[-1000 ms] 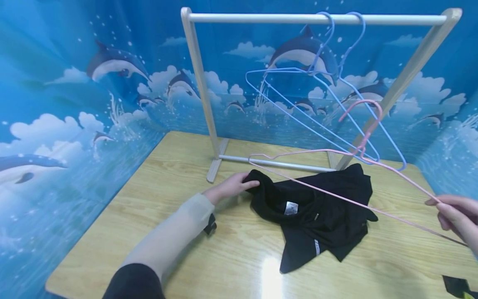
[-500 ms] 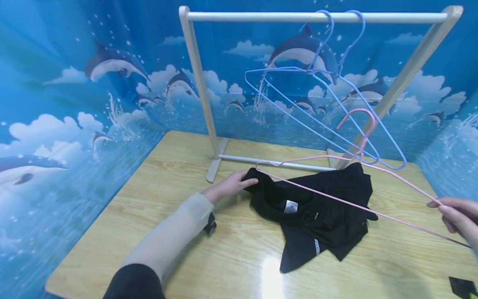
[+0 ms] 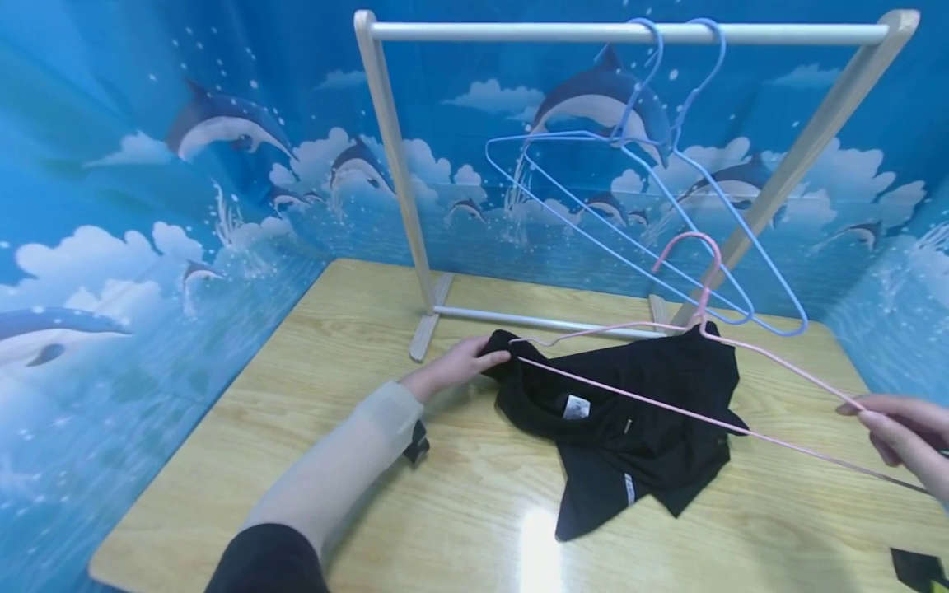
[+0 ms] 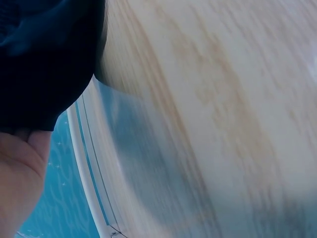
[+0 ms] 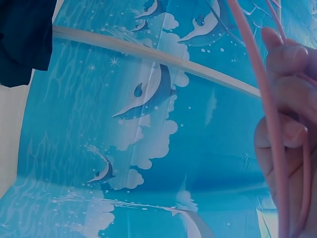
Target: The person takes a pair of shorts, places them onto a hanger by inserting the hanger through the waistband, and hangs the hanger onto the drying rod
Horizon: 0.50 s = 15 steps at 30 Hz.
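Note:
A black garment (image 3: 660, 412) with a white label (image 3: 577, 408) in its opening lies crumpled on the wooden table (image 3: 356, 527). My left hand (image 3: 461, 362) pinches the opening's left edge and lifts it, thumb on the near side. In the left wrist view that hand (image 4: 22, 168) shows below the dark cloth (image 4: 44, 64). A pink wire hanger (image 3: 778, 358) slants over the garment, hook up. Its left end is hidden at the raised cloth edge, close by my left thumb. My right hand (image 3: 906, 432) grips the hanger's right arm, fingers curled round it in the right wrist view.
Behind the garment stands a rack with a pale top bar (image 3: 504, 33) and wooden legs. Two blue hangers (image 3: 630, 156) hang from it on the right side. Dolphin-print sheeting (image 3: 245, 189) encloses the back and sides. A small black item (image 3: 918, 568) lies at the bottom right.
The pink hanger has moved down and slightly left, and its left end has gone from above the cloth to the opening's edge. My left hand has stayed at the garment.

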Each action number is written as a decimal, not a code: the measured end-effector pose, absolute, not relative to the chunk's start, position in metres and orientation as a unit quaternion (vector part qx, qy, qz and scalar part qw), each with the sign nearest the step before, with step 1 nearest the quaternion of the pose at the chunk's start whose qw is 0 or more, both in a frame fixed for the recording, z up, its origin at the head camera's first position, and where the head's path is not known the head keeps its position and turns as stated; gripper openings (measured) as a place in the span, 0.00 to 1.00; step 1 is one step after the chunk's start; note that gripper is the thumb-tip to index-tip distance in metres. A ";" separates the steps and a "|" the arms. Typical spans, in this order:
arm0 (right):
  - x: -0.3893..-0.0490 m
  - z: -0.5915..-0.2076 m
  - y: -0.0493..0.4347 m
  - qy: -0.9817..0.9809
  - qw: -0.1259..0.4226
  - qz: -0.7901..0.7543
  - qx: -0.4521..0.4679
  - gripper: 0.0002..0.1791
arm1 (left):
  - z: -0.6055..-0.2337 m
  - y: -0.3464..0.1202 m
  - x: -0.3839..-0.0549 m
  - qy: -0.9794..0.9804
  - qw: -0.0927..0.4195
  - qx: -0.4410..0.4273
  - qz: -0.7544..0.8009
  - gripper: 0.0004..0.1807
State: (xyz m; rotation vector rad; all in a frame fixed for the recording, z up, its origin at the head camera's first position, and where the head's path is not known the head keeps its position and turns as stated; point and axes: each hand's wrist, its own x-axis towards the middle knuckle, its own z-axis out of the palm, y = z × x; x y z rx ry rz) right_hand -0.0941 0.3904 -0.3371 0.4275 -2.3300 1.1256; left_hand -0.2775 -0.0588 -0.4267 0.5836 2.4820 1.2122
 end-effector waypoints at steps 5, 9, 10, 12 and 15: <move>-0.093 -0.333 0.390 -0.872 0.245 0.400 0.144 0.35 | -0.426 -0.059 -0.279 0.870 0.157 0.204 0.421 0.20; -0.093 -0.332 0.392 -0.879 0.241 0.392 0.123 0.35 | -0.424 -0.060 -0.279 0.872 0.153 0.213 0.413 0.19; -0.094 -0.332 0.392 -0.880 0.241 0.391 0.124 0.35 | -0.424 -0.060 -0.279 0.873 0.152 0.216 0.410 0.19; -0.093 -0.332 0.395 -0.883 0.236 0.387 0.118 0.35 | -0.422 -0.060 -0.278 0.873 0.152 0.219 0.408 0.19; -0.091 -0.333 0.400 -0.894 0.224 0.375 0.104 0.35 | -0.421 -0.060 -0.277 0.872 0.158 0.214 0.410 0.19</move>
